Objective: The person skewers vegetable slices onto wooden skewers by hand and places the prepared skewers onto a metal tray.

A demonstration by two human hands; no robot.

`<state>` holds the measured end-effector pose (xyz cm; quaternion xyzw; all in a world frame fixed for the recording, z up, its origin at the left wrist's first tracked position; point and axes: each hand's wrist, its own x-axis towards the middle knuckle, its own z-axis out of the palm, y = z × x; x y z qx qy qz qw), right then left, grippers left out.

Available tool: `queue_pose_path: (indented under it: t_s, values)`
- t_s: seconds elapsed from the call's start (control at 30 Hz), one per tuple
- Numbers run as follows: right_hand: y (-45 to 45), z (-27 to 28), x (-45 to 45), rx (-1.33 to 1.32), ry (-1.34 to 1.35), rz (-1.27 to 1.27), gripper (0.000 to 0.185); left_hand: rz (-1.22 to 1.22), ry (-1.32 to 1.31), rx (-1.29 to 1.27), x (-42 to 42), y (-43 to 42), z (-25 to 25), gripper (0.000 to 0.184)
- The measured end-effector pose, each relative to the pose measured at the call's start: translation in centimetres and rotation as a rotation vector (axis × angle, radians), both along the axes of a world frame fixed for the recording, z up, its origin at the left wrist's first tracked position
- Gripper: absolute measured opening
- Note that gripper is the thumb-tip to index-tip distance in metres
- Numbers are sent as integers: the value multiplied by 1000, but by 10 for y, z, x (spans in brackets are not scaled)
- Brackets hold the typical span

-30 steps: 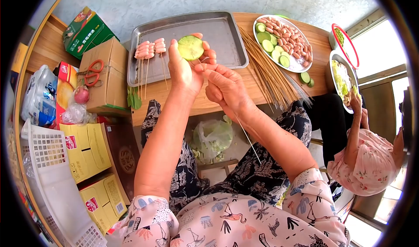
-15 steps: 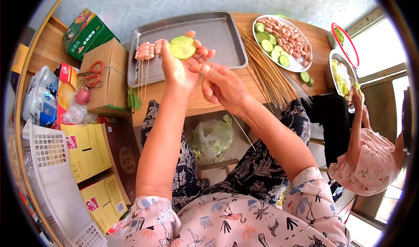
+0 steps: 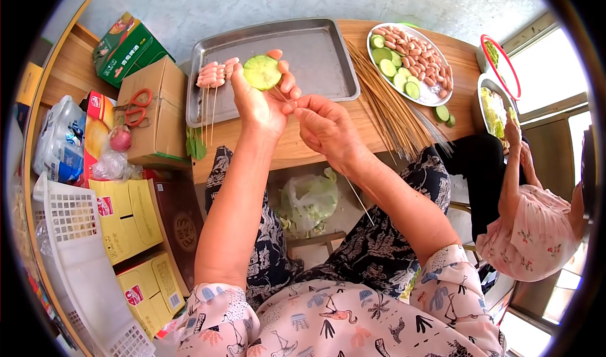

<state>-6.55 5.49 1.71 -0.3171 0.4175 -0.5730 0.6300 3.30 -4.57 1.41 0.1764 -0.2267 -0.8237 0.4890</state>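
My left hand (image 3: 260, 109) is closed around the edge of a round green cucumber slice (image 3: 261, 72), its face turned up. Pinched in my right hand (image 3: 331, 130) is a thin bamboo skewer (image 3: 360, 200). Its long end trails below the hand toward my lap, and its upper end runs to the slice's lower edge. Whether the tip has entered the slice I cannot tell. Both hands are over the near side of a metal tray (image 3: 303, 54). Skewered small pink sausages (image 3: 214, 75) lie at the tray's left, their sticks pointing toward me.
Right of the tray lies a bundle of bamboo skewers (image 3: 385, 107). Beyond it, an oval plate (image 3: 433, 103) holds sausages (image 3: 420, 51) and cucumber slices (image 3: 386, 67). Boxes and red-handled scissors (image 3: 137, 107) are at left. A co-worker (image 3: 530, 231) sits at right beside a vegetable bowl.
My right hand has shifted slightly right and up, with the skewer's upper end now reaching the slice's edge. The slice has tilted a little in my left hand.
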Motion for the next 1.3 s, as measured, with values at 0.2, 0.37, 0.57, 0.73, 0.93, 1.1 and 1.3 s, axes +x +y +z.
queue_pose_path:
  t_s: [0.2,0.37,0.57,0.73,0.93,1.1,1.3]
  values:
    - [0,-2,4,-28,26,-21,16,2,-4,3,2,2,1,48]
    - [1,-3,4,-49,-5,-12,15,12,-1,22,1,6,6,48]
    - [-5,-4,7,-43,-41,-34,16,3,14,61,-5,15,5,48]
    - [-9,-5,7,-41,-32,-59,17,-9,1,65,-8,14,0,55]
    - [-9,-6,4,-21,-43,-68,16,-8,-3,80,-11,16,4,55]
    - [-12,-5,4,-43,-67,60,17,43,-8,117,-6,9,10,45]
    - [-5,-3,4,39,-21,71,17,38,-30,71,0,10,7,42]
